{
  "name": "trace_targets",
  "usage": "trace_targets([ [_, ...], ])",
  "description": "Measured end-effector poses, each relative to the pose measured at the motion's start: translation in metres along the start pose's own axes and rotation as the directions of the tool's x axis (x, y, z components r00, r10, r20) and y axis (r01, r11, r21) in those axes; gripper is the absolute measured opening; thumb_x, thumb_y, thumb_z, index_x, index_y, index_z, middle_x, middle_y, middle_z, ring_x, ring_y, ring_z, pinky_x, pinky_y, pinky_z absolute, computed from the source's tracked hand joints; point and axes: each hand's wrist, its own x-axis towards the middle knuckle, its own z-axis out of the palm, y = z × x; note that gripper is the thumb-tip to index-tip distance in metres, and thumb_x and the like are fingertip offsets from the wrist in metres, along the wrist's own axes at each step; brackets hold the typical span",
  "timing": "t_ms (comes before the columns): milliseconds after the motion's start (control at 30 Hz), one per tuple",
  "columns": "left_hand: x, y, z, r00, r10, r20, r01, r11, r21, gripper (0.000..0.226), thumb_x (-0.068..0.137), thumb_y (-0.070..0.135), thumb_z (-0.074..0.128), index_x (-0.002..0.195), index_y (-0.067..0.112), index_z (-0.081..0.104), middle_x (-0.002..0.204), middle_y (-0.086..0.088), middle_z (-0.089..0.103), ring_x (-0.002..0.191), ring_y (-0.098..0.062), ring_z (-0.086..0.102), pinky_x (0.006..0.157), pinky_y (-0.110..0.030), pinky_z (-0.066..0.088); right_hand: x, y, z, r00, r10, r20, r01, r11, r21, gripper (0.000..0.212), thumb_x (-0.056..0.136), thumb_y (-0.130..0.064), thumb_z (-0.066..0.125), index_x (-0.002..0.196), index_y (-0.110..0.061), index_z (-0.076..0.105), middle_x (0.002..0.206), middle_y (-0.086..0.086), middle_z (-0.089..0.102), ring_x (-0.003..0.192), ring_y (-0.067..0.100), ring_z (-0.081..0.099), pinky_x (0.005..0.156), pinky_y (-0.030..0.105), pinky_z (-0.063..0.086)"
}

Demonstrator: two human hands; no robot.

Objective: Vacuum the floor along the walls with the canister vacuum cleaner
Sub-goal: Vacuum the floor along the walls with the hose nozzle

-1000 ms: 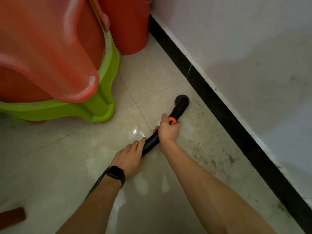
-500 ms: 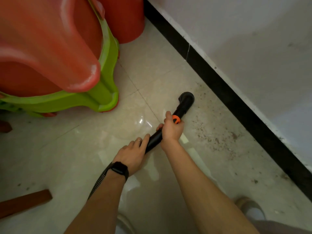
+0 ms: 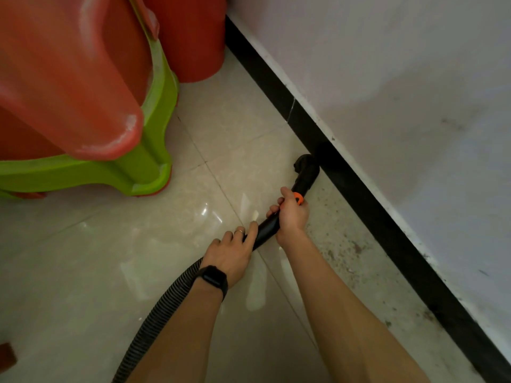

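Observation:
A black vacuum wand (image 3: 266, 228) with an orange ring (image 3: 298, 197) lies low over the beige tiled floor (image 3: 235, 125). Its black nozzle (image 3: 307, 168) sits on the floor right against the black baseboard (image 3: 367, 205). My right hand (image 3: 293, 214) grips the wand just behind the orange ring. My left hand (image 3: 232, 251), with a black watch on the wrist, holds the wand's rear end. A ribbed black hose (image 3: 157, 319) runs back from there under my left forearm. The canister is out of view.
Stacked red and green plastic stools (image 3: 91, 106) stand at the upper left, with a red tub (image 3: 190, 34) behind them near the wall. Dark dust specks (image 3: 351, 252) lie on the floor strip beside the baseboard. The white wall (image 3: 414, 92) fills the right.
The nozzle has moved right, from the open tile to the baseboard. Both hands kept their hold on the wand and followed it toward the wall.

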Motion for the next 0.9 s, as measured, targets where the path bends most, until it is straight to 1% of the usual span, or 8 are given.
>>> trace_targets([
  [100, 0.011, -0.001, 0.003, 0.998, 0.006, -0.058, -0.007, 1.000, -0.021, 0.068, 0.098, 0.020, 0.042, 0.141, 0.019, -0.011, 0.135, -0.013, 0.047, 0.104, -0.031, 0.055, 0.075, -0.040, 0.047, 0.010, -0.006, 0.002, 1.000, -0.010, 0.009, 0.010, 1.000, 0.004, 0.015, 0.095, -0.013, 0.066, 0.101, -0.010, 0.053, 0.070, 0.003, 0.052, 0.045, 0.013, 0.048, 0.046, 0.029, 0.047],
  [267, 0.020, -0.003, -0.004, 0.998, -0.066, -0.008, 0.065, 0.996, -0.060, 0.066, 0.098, 0.019, 0.040, 0.151, 0.021, 0.000, 0.136, -0.010, 0.042, 0.109, -0.028, 0.051, 0.082, -0.040, 0.048, 0.021, -0.009, 0.016, 0.999, -0.028, 0.019, 0.029, 0.999, -0.045, 0.021, 0.094, -0.016, 0.067, 0.110, -0.010, 0.054, 0.072, 0.003, 0.053, 0.044, 0.013, 0.050, 0.048, 0.029, 0.049],
  [467, 0.033, -0.009, -0.020, 0.984, -0.175, -0.024, 0.156, 0.926, -0.343, 0.063, 0.094, 0.027, 0.047, 0.147, 0.028, 0.012, 0.124, -0.002, 0.049, 0.101, -0.022, 0.053, 0.072, -0.036, 0.049, 0.032, -0.025, 0.047, 0.996, -0.046, 0.076, 0.057, 0.986, -0.156, 0.030, 0.096, -0.021, 0.066, 0.119, -0.008, 0.052, 0.075, 0.005, 0.056, 0.043, 0.013, 0.051, 0.046, 0.027, 0.049],
  [533, 0.034, -0.013, -0.025, 0.984, -0.176, -0.016, 0.157, 0.913, -0.376, 0.063, 0.093, 0.027, 0.049, 0.146, 0.029, 0.015, 0.120, 0.000, 0.051, 0.097, -0.020, 0.054, 0.068, -0.034, 0.047, 0.031, -0.025, 0.052, 0.996, -0.056, 0.063, 0.067, 0.981, -0.181, 0.034, 0.097, -0.024, 0.066, 0.121, -0.006, 0.052, 0.074, 0.006, 0.057, 0.043, 0.014, 0.052, 0.048, 0.028, 0.049],
  [633, 0.028, -0.020, -0.023, 0.991, -0.133, 0.009, 0.129, 0.933, -0.337, 0.064, 0.093, 0.028, 0.049, 0.147, 0.029, 0.014, 0.122, 0.000, 0.052, 0.096, -0.021, 0.055, 0.066, -0.032, 0.045, 0.024, -0.017, 0.049, 0.998, -0.060, 0.012, 0.061, 0.985, -0.163, 0.036, 0.097, -0.027, 0.067, 0.120, -0.003, 0.055, 0.072, 0.005, 0.060, 0.044, 0.014, 0.053, 0.050, 0.028, 0.050],
  [733, 0.013, -0.032, -0.019, 0.996, -0.077, 0.048, 0.086, 0.965, -0.247, 0.067, 0.093, 0.033, 0.049, 0.149, 0.029, 0.011, 0.127, 0.001, 0.050, 0.102, -0.021, 0.055, 0.073, -0.034, 0.049, 0.007, -0.001, 0.038, 0.999, -0.034, -0.032, 0.031, 0.995, -0.094, 0.033, 0.097, -0.025, 0.068, 0.119, -0.005, 0.054, 0.072, 0.005, 0.059, 0.046, 0.014, 0.054, 0.049, 0.027, 0.050],
  [800, -0.002, -0.042, -0.016, 0.996, -0.050, 0.068, 0.062, 0.979, -0.197, 0.067, 0.094, 0.035, 0.047, 0.149, 0.029, 0.010, 0.127, 0.000, 0.050, 0.104, -0.021, 0.055, 0.078, -0.036, 0.051, -0.008, 0.011, 0.031, 1.000, 0.018, -0.005, -0.018, 1.000, -0.018, 0.032, 0.095, -0.019, 0.068, 0.121, -0.005, 0.054, 0.068, 0.003, 0.056, 0.044, 0.012, 0.051, 0.048, 0.027, 0.049],
  [900, -0.031, -0.058, -0.010, 0.996, -0.035, 0.083, 0.049, 0.983, -0.178, 0.066, 0.094, 0.036, 0.047, 0.147, 0.028, 0.007, 0.126, -0.002, 0.050, 0.104, -0.023, 0.054, 0.078, -0.036, 0.050, -0.034, 0.032, 0.027, 0.996, 0.076, 0.054, -0.077, 0.997, 0.025, 0.029, 0.094, -0.016, 0.068, 0.118, -0.006, 0.055, 0.062, 0.000, 0.054, 0.045, 0.013, 0.051, 0.050, 0.029, 0.051],
])
